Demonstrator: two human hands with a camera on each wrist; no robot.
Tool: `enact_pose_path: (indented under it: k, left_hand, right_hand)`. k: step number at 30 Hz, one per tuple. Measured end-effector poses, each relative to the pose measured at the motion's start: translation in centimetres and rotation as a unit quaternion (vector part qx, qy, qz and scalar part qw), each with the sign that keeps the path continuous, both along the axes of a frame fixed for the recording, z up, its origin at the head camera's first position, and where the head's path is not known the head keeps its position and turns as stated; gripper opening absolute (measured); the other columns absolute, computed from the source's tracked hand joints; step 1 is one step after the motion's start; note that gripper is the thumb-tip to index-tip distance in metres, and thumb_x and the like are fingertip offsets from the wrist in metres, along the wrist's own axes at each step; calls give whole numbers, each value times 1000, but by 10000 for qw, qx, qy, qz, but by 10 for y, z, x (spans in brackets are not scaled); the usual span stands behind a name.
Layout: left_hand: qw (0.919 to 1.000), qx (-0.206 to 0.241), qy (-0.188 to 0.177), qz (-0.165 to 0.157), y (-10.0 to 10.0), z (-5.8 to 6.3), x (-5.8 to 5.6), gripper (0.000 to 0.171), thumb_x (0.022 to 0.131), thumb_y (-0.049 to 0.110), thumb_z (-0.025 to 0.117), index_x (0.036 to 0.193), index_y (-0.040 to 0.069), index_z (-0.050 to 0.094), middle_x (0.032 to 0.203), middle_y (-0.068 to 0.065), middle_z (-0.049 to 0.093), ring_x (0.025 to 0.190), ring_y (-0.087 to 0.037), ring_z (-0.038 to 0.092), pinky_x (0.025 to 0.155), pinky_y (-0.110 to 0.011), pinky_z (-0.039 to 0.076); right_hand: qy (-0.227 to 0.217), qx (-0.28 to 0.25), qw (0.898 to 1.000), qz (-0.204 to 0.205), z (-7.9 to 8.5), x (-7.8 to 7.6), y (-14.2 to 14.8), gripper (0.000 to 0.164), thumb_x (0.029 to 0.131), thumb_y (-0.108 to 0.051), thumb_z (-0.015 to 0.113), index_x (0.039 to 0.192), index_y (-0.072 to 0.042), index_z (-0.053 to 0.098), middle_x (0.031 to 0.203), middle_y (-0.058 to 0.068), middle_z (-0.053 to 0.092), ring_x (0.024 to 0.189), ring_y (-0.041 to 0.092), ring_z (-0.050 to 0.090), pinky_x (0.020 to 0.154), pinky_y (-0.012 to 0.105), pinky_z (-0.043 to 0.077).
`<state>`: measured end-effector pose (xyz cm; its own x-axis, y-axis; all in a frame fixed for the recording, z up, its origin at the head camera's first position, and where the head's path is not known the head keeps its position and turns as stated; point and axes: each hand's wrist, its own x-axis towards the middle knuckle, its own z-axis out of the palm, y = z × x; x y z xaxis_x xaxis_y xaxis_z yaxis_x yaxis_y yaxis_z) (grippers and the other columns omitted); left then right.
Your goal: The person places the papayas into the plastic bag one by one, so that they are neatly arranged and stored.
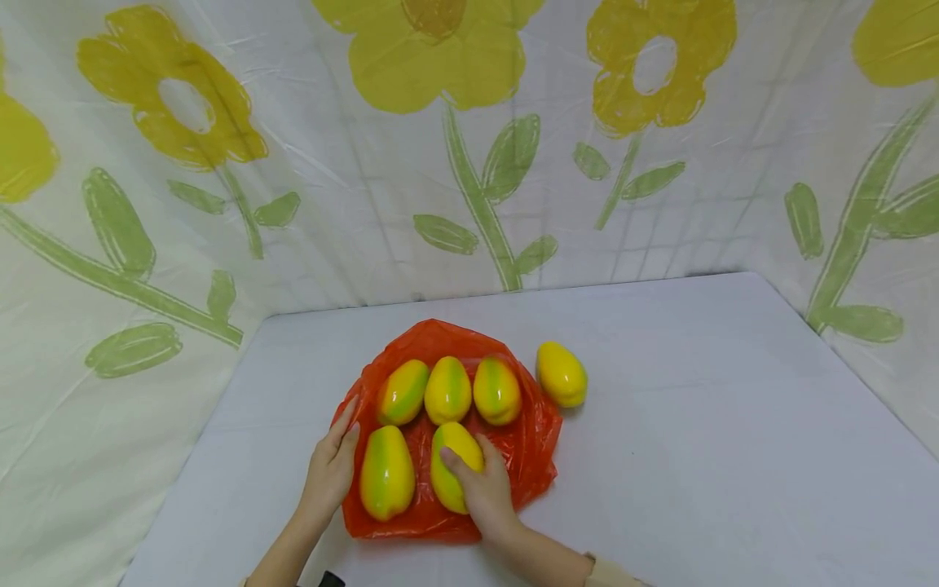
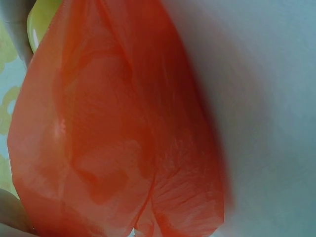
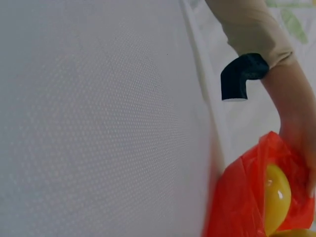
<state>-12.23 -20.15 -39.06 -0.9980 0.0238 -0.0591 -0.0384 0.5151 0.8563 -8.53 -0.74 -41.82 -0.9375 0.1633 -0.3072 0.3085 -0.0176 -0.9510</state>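
A red plastic bag [image 1: 421, 522] lies spread wide on the table, its mouth facing me. Three glossy yellow papayas with green streaks form a back row in it, the middle one [image 1: 448, 391] upright. Another papaya [image 1: 386, 473] stands at the front left of the bag. My right hand [image 1: 490, 493] grips a papaya [image 1: 462, 438] at the front right inside the bag, thumb across its top. At the left edge, my left hand [image 1: 328, 473] holds the bag's side between thumb and fingers. In the left wrist view, red plastic [image 2: 108, 123] hides most of what lies behind it.
One more papaya [image 1: 562, 375] lies on the table just right of the bag. The white-covered table [image 1: 697, 440] reaches back to a curtain [image 1: 352, 204] printed with yellow flowers. A dark band [image 3: 242, 74] sits on the left wrist.
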Motion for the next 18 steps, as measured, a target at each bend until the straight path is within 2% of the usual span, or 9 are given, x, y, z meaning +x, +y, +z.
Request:
enact_pose_path:
  k: [9, 18]
  left_hand:
    - [10000, -45, 9, 8, 1, 0, 0, 49, 107, 17, 35, 153, 5, 25, 153, -29, 25, 141, -48, 21, 112, -61, 20]
    - [10000, -84, 6, 24, 2, 0, 0, 48, 107, 17, 35, 153, 6, 26, 152, -29, 27, 140, -48, 22, 111, -61, 20]
  right_hand:
    - [249, 240, 9985, -414, -7, -4, -17, 74, 86, -30, 75, 140, 6, 41, 137, 27, 41, 122, 42, 42, 105, 61, 34]
    - [383, 321, 9969, -604, -10, -9, -27, 76, 83, -30, 78, 139, 5, 41, 136, 27, 40, 121, 43, 41, 106, 62, 32]
